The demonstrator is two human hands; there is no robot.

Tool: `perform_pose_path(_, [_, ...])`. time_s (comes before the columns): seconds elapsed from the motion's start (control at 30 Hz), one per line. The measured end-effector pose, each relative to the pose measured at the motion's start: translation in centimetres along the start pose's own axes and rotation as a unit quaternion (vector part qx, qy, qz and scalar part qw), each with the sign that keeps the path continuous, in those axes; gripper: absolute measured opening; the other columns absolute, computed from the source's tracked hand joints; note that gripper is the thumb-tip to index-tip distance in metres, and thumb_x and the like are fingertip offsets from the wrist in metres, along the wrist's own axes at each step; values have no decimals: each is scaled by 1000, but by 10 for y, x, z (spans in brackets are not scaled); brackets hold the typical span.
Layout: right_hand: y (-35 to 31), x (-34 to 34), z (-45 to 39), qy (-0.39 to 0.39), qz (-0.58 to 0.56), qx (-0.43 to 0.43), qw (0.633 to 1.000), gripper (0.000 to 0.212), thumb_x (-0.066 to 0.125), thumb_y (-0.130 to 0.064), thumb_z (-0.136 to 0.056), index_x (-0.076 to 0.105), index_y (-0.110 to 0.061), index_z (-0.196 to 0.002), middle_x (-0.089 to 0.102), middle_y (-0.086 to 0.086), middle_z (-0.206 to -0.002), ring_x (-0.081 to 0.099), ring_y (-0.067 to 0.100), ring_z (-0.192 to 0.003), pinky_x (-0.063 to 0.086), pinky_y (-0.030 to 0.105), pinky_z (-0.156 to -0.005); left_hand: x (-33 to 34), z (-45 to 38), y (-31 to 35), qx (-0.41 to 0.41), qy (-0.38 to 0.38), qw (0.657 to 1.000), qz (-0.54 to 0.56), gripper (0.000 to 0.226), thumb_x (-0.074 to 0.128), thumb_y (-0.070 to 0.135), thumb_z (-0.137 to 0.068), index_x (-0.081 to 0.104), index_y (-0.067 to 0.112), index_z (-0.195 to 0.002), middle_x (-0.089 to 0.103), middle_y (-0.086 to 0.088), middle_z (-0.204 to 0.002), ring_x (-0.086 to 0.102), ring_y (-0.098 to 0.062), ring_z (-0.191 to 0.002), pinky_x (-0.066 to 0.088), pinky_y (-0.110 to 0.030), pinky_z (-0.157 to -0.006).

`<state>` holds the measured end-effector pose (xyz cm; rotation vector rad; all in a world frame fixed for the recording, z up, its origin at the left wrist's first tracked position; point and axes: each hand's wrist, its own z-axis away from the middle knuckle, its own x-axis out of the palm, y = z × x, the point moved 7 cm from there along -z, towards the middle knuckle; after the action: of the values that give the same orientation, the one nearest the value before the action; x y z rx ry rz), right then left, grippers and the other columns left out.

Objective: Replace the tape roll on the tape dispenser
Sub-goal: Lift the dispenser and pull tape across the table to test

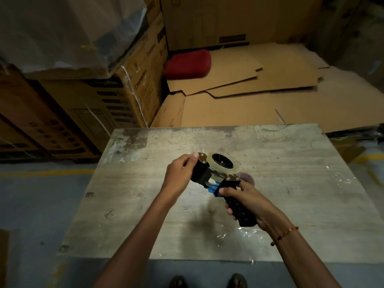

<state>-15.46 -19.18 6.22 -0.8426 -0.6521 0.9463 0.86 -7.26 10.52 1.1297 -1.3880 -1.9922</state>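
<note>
A person stands at a worn, stained desk (145, 204) and holds a tape dispenser (220, 183) up over the middle of it with both hands. The right hand (247, 202) has a closed grip, its fingers wrapped around the black handle (241, 208). The left hand (180, 173) has a closed grip too, pinching the black front end of the dispenser, with the thumb up by a shiny metal plate. A clear tape roll (222, 163) sits on the dispenser's wheel, on the side away from the person. A blue part (213, 189) shows under the middle of the dispenser. Behind the desk lie flat cardboard sheets (259, 90), with a red cushion (188, 63) on them. Stacked boxes (83, 96) stand to the left.
</note>
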Motion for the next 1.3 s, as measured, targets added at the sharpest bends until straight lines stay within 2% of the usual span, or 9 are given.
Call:
perform_pose_path(0.13, [-1,11,5,46,9,-20,999,41,76,-14,-86,52,-16,-120,63,13,-65,62,27,-55,48,32,-49,-13,-12,-2,-30,-51,997,44,47,45,60,-95,72,22,-96,64,15,-93,54,-4,-90,41,-25,-77])
perform_pose_path(0.3, [-20,25,16,88,32,-83,992,40,74,-8,-87,54,-26,-116,71,22,-85,68,33,-64,52,36,-55,-30,-24,-9,-63,-84,992,75,49,49,64,-91,72,21,-97,67,-1,-119,57,-23,-119,43,-41,-105])
perform_pose_path(0.43, [-24,39,25,99,27,-84,991,41,70,-3,-87,51,-21,-119,68,26,-106,73,41,-73,56,37,-58,-26,-27,-17,-67,-137,985,82,41,53,62,-91,72,26,-94,73,-3,-106,66,-24,-104,50,-41,-95])
perform_pose_path(0.73, [-11,26,60,215,184,-85,955,65,74,-8,-82,42,-36,-132,70,15,-101,72,32,-58,60,40,-52,15,-11,-71,-147,-232,948,161,62,49,66,-90,73,8,-91,75,-6,-98,66,-21,-99,47,-38,-95])
perform_pose_path(0.8, [-17,19,66,243,283,-93,923,81,79,-16,-81,32,-40,-142,70,8,-110,73,24,-59,62,38,-56,26,-6,-78,-168,-246,935,194,60,49,66,-90,70,10,-90,72,-11,-101,65,-23,-98,47,-39,-98])
perform_pose_path(0.9, [-26,12,72,303,477,-95,820,104,80,-36,-80,8,-34,-155,73,1,-116,73,20,-82,58,36,-71,48,2,-69,-134,-290,927,195,58,48,66,-90,70,13,-81,69,-11,-86,65,-21,-91,48,-37,-95])
perform_pose_path(0.97, [-25,8,73,331,530,-94,775,113,79,-43,-78,-2,-30,-157,73,2,-116,71,26,-93,56,41,-76,61,8,-65,-122,-299,924,204,56,50,64,-90,75,15,-101,73,-10,-92,64,-19,-94,49,-35,-96])
perform_pose_path(1.17, [2,-2,71,312,475,-5,823,86,83,-45,-74,35,-18,-139,69,6,-117,65,28,-99,42,33,-72,75,17,-72,-82,-280,931,217,48,55,49,-95,70,6,-110,73,-5,-91,62,-16,-96,45,-43,-109])
perform_pose_path(1.3, [18,-11,72,283,449,5,847,77,81,-38,-78,32,-22,-136,69,7,-108,64,22,-83,47,34,-69,78,20,-77,-96,-277,932,213,45,51,47,-99,71,7,-106,69,10,-75,63,-12,-90,44,-42,-110])
